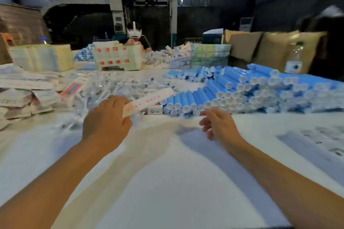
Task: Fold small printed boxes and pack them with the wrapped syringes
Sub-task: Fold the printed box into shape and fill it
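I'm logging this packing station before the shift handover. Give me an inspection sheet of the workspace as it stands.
Surface: white table, bare in front of the person.
Job's things: long printed box held over the pile of wrapped syringes; flat printed boxes heaped at left.
Clutter: blue tubes stacked at right; small white box; bundled stacks at the far edge; clear bottle.
Hands: left hand grips the box end; right hand holds nothing, fingers loosely curled.
Cables: nothing seen.
Surroundings: another person seated opposite; grey machine behind; cardboard cartons at right.
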{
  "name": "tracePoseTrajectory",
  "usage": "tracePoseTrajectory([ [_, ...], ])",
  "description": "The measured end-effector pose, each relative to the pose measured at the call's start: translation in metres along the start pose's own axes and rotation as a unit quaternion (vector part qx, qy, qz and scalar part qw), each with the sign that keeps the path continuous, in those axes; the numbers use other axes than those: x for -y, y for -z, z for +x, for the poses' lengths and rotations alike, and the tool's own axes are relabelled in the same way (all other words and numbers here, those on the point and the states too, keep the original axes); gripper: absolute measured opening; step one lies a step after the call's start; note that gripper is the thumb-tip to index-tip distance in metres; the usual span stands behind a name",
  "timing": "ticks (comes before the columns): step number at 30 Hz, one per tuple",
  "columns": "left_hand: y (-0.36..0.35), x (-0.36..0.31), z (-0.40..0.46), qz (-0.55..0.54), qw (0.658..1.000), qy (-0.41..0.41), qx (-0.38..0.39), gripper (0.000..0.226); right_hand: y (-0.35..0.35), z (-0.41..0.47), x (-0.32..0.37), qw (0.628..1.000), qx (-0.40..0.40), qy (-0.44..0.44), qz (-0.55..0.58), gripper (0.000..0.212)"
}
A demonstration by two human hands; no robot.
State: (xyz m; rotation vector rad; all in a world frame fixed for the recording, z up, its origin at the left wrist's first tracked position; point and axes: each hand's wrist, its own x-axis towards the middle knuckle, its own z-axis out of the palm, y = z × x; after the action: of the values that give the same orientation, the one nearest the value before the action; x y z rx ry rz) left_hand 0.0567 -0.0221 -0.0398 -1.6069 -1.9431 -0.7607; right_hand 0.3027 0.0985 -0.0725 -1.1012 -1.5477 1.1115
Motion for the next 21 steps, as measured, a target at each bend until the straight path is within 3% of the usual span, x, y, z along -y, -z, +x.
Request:
tracePoseTrajectory([
  [2,-0.011,-0.045,0.000,0.010,0.993,-0.119,-0.006,0.028,0.017,0.007,0.008,0.975,-0.023,-0.120,0.187,0.041],
  [3,-0.016,-0.063,0.001,0.025,0.986,-0.166,-0.011,0.029,0.027,0.009,0.010,0.962,-0.025,-0.154,0.223,0.047],
  [5,-0.022,-0.090,0.002,0.034,0.975,-0.218,-0.003,0.035,0.041,0.009,0.013,0.958,-0.037,-0.181,0.219,0.040],
  [7,-0.028,-0.105,0.002,0.036,0.971,-0.235,0.008,0.045,0.046,0.009,0.012,0.960,-0.056,-0.195,0.194,0.016],
  [9,-0.035,-0.112,-0.001,0.034,0.974,-0.221,0.041,0.046,0.047,0.009,0.009,0.962,-0.069,-0.191,0.182,0.012],
  [13,-0.059,-0.105,-0.007,-0.018,0.987,-0.125,0.095,0.032,0.045,0.015,0.003,0.973,-0.077,-0.150,0.158,0.025],
  [18,-0.062,-0.112,-0.009,-0.085,0.985,-0.077,0.128,0.048,0.039,0.012,-0.003,0.984,-0.038,-0.121,0.125,0.026],
  [21,-0.066,-0.113,-0.008,-0.066,0.981,-0.084,0.163,0.068,0.038,0.009,-0.004,0.991,-0.028,-0.103,0.081,0.025],
])
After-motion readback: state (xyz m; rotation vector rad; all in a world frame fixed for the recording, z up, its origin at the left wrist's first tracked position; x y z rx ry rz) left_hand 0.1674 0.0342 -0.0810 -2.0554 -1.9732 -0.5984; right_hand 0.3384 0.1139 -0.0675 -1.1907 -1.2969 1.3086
